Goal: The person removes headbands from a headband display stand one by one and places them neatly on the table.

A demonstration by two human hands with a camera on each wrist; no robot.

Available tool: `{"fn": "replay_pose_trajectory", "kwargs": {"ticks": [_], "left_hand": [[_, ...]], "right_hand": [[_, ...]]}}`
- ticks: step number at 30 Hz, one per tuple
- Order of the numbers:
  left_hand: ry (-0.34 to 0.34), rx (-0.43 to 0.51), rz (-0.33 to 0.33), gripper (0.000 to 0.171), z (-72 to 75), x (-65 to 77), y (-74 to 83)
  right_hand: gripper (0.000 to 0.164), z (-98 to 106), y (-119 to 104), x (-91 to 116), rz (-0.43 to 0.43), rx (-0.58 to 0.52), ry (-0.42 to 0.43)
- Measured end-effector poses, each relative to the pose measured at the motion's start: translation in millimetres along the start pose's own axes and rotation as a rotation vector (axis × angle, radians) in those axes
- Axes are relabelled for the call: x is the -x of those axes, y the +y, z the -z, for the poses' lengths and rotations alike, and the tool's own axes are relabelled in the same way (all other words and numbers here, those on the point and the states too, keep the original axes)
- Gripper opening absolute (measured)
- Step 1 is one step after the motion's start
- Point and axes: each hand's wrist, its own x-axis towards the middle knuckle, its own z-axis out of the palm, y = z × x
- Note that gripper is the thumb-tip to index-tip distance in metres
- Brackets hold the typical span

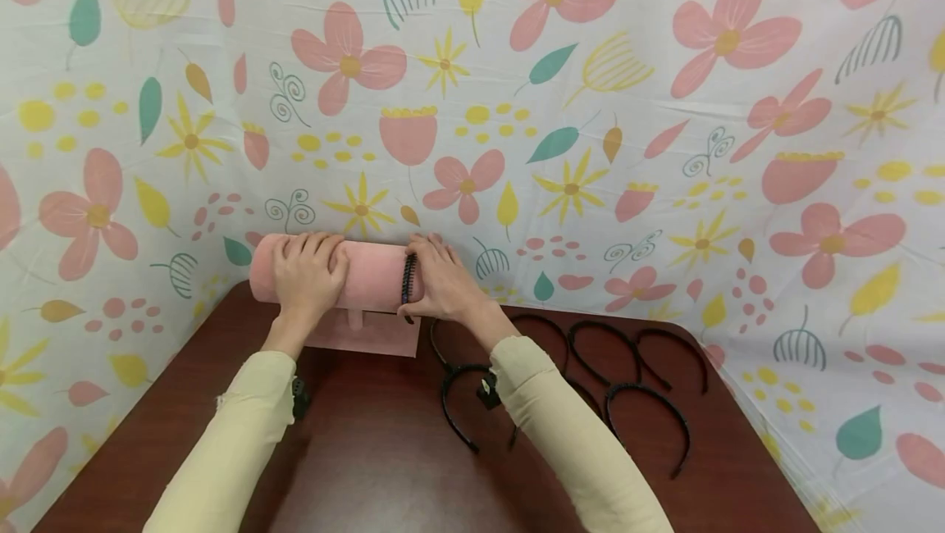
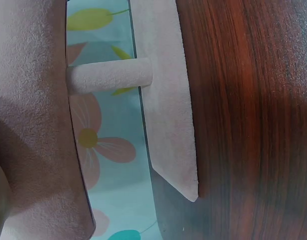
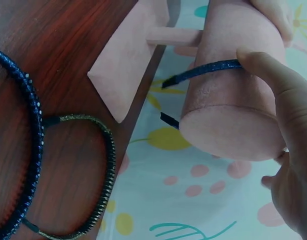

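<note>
A pink fabric-covered headband stand lies at the back left of the table, made of a thick roll (image 1: 376,275), a short post (image 2: 111,75) and a flat base (image 2: 168,110). My left hand (image 1: 306,279) grips the roll near its left end, fingers over the top. A dark, glittery toothed headband (image 1: 408,279) loops round the roll close to its right end. My right hand (image 1: 446,283) holds this headband, and in the right wrist view the thumb presses on its band. Both tips (image 3: 169,82) of the headband stick out past the roll on the post side.
Several dark headbands (image 1: 687,426) lie spread over the right half of the brown wooden table (image 1: 369,451). Close to the right wrist are a blue beaded headband (image 3: 37,125) and a thinner toothed one (image 3: 109,165). A flower-print cloth (image 1: 472,107) hangs right behind the stand.
</note>
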Motion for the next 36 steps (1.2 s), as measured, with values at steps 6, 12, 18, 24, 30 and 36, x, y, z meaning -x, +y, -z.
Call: {"fn": "replay_pose_trajectory", "kwargs": {"ticks": [6,12,18,24,30,36], "left_hand": [[-0.011,0.0,0.0,0.035,2.5,0.0,-0.7],[-0.038,-0.008,0.003,0.037,3.6,0.4,-0.4],[-0.031,-0.004,-0.005,0.037,3.2,0.1,-0.3],[0.0,0.003,-0.009,0.035,0.7,0.1,-0.8],[0.0,0.007,-0.007,0.034,0.2,0.0,0.0],[-0.025,0.008,0.002,0.036,5.1,-0.1,0.8]], "right_hand": [[0.092,-1.0,7.7,-1.8,0.086,0.004,0.05],[0.086,0.5,17.6,2.7,0.094,-0.068,0.054],[0.083,3.8,24.2,8.3,0.131,-0.118,0.063],[0.088,2.8,34.5,15.4,0.123,-0.155,0.084],[0.094,8.7,44.2,33.5,0.003,-0.144,0.074],[0.096,15.8,56.7,53.8,-0.032,-0.111,0.091]]}}
